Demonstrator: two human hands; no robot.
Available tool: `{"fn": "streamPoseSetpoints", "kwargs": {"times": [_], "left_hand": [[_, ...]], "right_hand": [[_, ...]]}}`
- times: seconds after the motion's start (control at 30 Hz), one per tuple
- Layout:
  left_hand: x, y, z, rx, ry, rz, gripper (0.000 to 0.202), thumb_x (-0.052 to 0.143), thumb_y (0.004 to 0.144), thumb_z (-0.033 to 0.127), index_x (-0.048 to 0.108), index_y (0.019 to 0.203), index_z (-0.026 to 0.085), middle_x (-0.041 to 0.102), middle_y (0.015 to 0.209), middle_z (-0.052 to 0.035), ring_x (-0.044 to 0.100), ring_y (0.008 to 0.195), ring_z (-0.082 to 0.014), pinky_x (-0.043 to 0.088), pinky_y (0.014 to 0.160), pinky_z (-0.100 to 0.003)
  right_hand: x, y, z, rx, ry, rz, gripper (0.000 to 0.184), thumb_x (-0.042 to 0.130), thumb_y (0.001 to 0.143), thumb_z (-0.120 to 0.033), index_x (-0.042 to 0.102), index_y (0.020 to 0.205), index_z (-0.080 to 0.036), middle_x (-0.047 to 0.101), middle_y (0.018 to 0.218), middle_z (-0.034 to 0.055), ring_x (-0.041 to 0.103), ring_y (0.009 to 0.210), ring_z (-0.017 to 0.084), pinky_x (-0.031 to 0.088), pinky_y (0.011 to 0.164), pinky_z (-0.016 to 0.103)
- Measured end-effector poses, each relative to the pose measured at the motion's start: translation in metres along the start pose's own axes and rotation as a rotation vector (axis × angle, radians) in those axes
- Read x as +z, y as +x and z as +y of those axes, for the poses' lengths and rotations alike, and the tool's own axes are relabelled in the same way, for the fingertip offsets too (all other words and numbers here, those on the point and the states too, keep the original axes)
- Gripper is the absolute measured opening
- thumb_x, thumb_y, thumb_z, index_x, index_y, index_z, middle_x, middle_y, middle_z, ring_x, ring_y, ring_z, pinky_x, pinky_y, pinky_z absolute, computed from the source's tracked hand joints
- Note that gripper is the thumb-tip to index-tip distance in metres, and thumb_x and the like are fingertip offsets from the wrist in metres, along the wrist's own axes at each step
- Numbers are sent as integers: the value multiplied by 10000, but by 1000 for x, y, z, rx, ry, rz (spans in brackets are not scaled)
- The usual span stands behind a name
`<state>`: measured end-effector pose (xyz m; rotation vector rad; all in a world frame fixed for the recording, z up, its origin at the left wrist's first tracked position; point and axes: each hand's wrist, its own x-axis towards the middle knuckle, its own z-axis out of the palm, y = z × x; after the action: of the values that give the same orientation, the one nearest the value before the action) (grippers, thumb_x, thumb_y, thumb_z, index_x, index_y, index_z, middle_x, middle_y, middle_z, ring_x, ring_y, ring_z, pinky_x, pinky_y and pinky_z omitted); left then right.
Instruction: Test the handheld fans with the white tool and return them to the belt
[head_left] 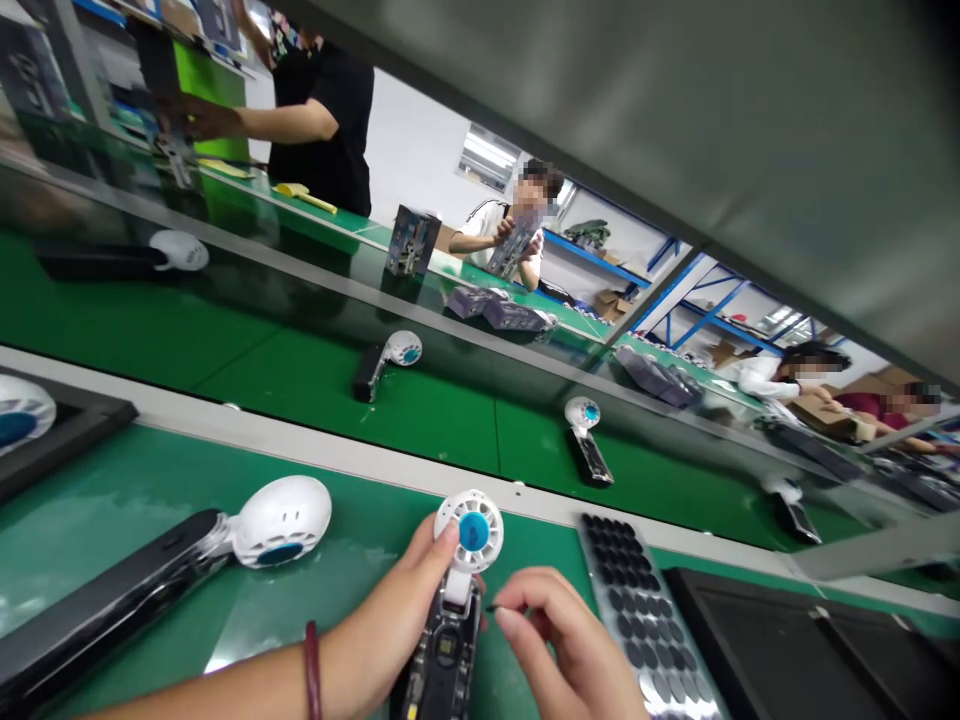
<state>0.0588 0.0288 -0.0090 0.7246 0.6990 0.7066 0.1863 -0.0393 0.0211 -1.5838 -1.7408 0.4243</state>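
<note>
Two hands of mine work close to my chest over the green surface (150,470). My left hand (390,625) has its fingers closed around a small handheld fan (457,600): the thumb lies against the rim of its round white head with the blue centre, and the dark open handle runs down toward me, tilted a little. My right hand (559,645) sits just beside that handle, thumb and forefinger pinched together on a tiny dark piece (491,607) that is too small to make out, held right next to the handle.

Just right of my right hand lies a sheet of round dark pads (637,610), set in rows, and beyond it a black tray (787,640). To my left another fan (277,520) lies flat with its white head toward the middle and its black handle pointing away left.

Past the pale edge strip, the green conveyor belt (300,380) carries several more fans spaced well apart; one (394,355) lies near the middle and another (585,430) further right.

On the far side, a person in a black shirt (330,110) stands with an arm stretched out to the left, and another seated person (510,225) holds a box. A printed box (412,240) stands upright near them.
</note>
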Motion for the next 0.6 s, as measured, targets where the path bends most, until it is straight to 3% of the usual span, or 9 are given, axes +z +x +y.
{"fn": "streamPoseSetpoints", "kwargs": {"times": [0.07,0.17,0.27,0.43,0.6], "left_hand": [[-4,1,-3,94,79,-22,329,398,830,403,418,1092,205,570,1025,-22,481,995,-157,325,874,-265],[-7,2,-5,113,161,-13,362,367,842,406,385,1152,221,487,1187,-27,414,1087,-169,270,933,-279],[-7,2,-4,77,197,-3,386,350,840,432,377,1168,230,492,1191,-23,427,1073,-174,290,919,-284],[-5,1,-1,72,277,8,385,341,842,438,384,1174,247,484,1209,-1,406,1103,-153,287,920,-251],[-4,1,0,44,262,24,419,337,836,460,376,1191,242,539,1129,-8,420,1089,-162,291,916,-266]], "right_hand": [[0,8,4,30,43,-184,137,442,795,-137,556,782,-211,580,732,-6,562,670,110,449,583,161],[10,5,13,3,4,-256,176,459,784,-119,582,863,-217,604,781,-6,572,714,103,447,649,150],[18,-3,19,41,-17,-228,302,501,734,-109,529,1006,-236,608,704,-42,573,652,105,456,635,159],[15,-3,15,18,-56,-217,92,531,756,-144,555,743,-232,597,691,-62,558,642,89,434,620,141],[14,-2,12,28,-40,-233,91,506,789,-165,555,757,-235,596,710,-53,554,678,97,429,621,157]]}}
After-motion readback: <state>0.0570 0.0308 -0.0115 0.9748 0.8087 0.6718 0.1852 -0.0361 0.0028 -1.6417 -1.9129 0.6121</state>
